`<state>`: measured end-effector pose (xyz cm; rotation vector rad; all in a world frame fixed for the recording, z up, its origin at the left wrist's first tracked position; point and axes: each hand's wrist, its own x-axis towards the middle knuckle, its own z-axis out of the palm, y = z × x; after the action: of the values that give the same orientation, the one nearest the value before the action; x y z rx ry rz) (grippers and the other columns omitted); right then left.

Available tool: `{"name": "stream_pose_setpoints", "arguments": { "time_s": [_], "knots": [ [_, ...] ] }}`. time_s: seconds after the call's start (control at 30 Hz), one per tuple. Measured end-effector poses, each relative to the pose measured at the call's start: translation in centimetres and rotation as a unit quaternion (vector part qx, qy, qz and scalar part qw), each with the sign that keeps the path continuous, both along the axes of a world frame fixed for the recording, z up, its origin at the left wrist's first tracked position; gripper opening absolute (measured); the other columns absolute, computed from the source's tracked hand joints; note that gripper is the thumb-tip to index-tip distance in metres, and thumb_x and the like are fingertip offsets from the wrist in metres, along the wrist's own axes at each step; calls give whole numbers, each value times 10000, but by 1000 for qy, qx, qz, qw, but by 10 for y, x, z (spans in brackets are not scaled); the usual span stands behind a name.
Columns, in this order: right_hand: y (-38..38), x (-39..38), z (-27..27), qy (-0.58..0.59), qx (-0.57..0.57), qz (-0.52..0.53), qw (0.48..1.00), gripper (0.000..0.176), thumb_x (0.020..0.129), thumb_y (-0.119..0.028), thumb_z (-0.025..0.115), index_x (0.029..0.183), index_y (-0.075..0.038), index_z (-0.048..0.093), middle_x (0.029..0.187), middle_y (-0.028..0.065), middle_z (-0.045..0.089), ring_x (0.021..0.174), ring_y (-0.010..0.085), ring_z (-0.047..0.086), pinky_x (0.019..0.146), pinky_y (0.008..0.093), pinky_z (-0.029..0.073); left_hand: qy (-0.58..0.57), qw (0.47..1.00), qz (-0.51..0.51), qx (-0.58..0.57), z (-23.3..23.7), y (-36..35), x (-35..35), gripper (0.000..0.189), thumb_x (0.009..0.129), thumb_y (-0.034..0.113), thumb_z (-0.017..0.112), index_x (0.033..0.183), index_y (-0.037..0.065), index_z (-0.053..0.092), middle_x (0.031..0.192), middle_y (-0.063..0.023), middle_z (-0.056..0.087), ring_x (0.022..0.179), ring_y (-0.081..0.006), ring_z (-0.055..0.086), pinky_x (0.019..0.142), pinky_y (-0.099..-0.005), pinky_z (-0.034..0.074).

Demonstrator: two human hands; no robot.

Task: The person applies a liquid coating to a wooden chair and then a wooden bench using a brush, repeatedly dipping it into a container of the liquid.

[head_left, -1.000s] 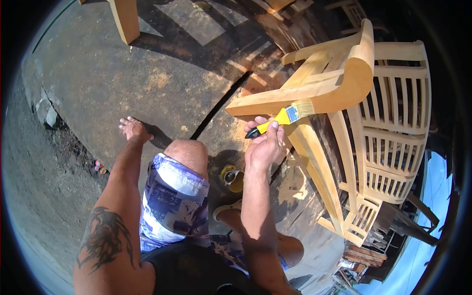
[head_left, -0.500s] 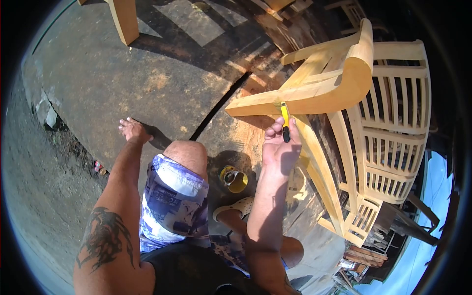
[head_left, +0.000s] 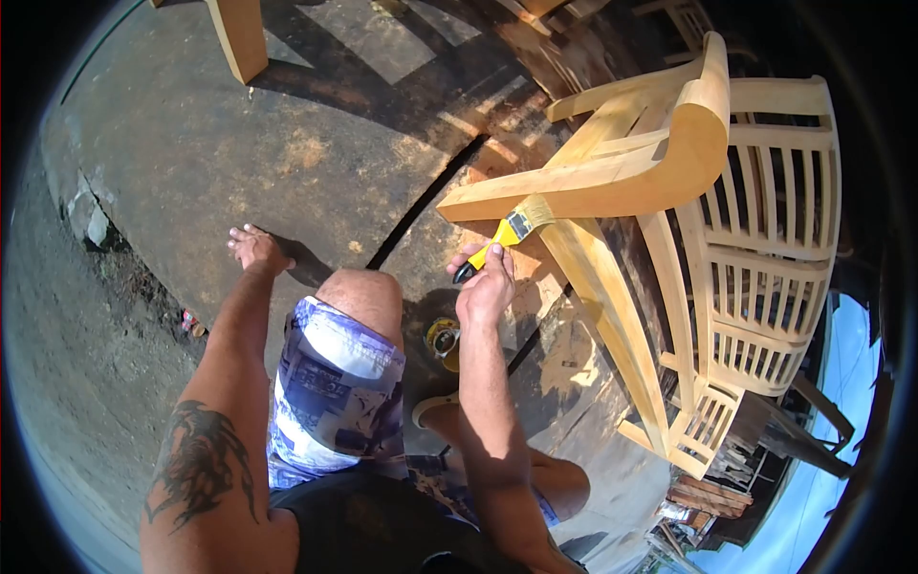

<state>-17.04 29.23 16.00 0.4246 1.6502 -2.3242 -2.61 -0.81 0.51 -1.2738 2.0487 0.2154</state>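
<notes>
1. Brush (head_left: 497, 241) is in the right hand (head_left: 486, 287), gripped by its yellow and black handle between thumb and fingers, with the bristles (head_left: 537, 209) pointing up and away from the palm.

2. The bristles appear to meet the side of the rail (head_left: 602, 194), close to where the leg (head_left: 612, 292) runs down from it. That looks like the step in hand: the brush being worked on the wood. Whether a wet coat lies there, I cannot tell.

3. The left hand (head_left: 260, 251) is wide, fingers spread and holding nothing, low over the floor (head_left: 335, 182), left of the bent knee (head_left: 361, 297). How firmly it bears on the floor, if at all, I cannot tell.

4. The wood sits ahead and to the right: the rail ends in a thick upward curve, and a slatted frame (head_left: 775, 191) lies beyond it.

5. A tin (head_left: 443, 340) is on the floor just beside the right wrist, partly hidden by it; its contents are hard to judge here.

6. As a judgement, moving the brush along that face would call for a light wrist, bristles flat to the wood and even pressure, with care at the corner by the leg. Dipping would call for clearing the forearm from over the tin.
</notes>
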Motion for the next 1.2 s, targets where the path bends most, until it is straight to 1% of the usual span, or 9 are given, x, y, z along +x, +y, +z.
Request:
{"name": "stream_pose_setpoints", "arguments": {
  "time_s": [0.17,0.37,0.57,0.7,0.77,0.83,0.9,1.0,1.2],
  "knots": [
    [10,18,-22,-162,-22,25,986,228,1054,-279,503,1073,-60,565,806,91,658,616,204,614,561,344,515,8,1000,16,6,1,0,-1,1346,664,512,900,1558,-87,92,1597,-365,137,1450,-536,255,1133,-520,384],
    [35,-33,98,-15,-87,-35,995,194,986,-266,616,1048,-83,597,797,28,602,661,125,517,613,289,430,21,999,28,16,9,2,-3,1360,646,482,920,1555,-93,89,1597,-366,131,1452,-540,244,1159,-522,351],
    [44,-14,184,89,-125,0,988,256,1014,-286,583,1084,-41,555,786,69,628,596,143,591,541,266,497,29,999,23,16,6,2,-2,1355,648,469,923,1555,-92,89,1598,-365,129,1450,-540,248,1159,-525,352],
    [31,17,189,249,53,16,967,246,1030,-247,545,1093,-9,536,783,109,649,587,169,604,535,289,519,28,999,30,17,10,2,-2,1346,654,466,921,1555,-93,93,1598,-363,134,1452,-537,247,1160,-523,352],
    [26,12,146,296,77,-12,952,256,1043,-230,516,1142,6,510,853,155,667,612,213,625,590,331,534,29,999,31,17,11,3,-3,1344,655,469,921,1554,-94,96,1597,-363,137,1453,-536,247,1159,-525,353],
    [25,-3,103,269,127,3,955,236,1053,-221,494,1147,-6,502,880,158,665,641,218,634,614,350,538,26,999,29,17,11,4,-2,1343,656,471,920,1554,-96,97,1596,-364,140,1453,-535,248,1158,-527,354],
    [23,-13,67,113,86,3,990,223,1064,-219,468,1129,-8,501,884,150,661,642,220,638,598,351,543,24,999,22,16,11,3,-2,1342,658,473,919,1553,-96,98,1595,-365,141,1453,-534,249,1156,-529,356],
    [20,2,27,21,52,24,998,230,1069,-229,459,1136,-13,498,879,139,663,646,219,647,571,342,551,23,999,20,14,8,3,-1,1344,661,489,913,1554,-94,96,1595,-365,140,1451,-536,252,1155,-530,357],
    [20,-4,54,-147,-60,-2,987,221,998,-256,589,1065,-46,603,839,75,655,694,164,598,623,295,489,9,1000,14,14,10,4,-3,1346,659,515,905,1552,-96,105,1591,-370,146,1444,-541,262,1153,-528,360]
  ]
}}
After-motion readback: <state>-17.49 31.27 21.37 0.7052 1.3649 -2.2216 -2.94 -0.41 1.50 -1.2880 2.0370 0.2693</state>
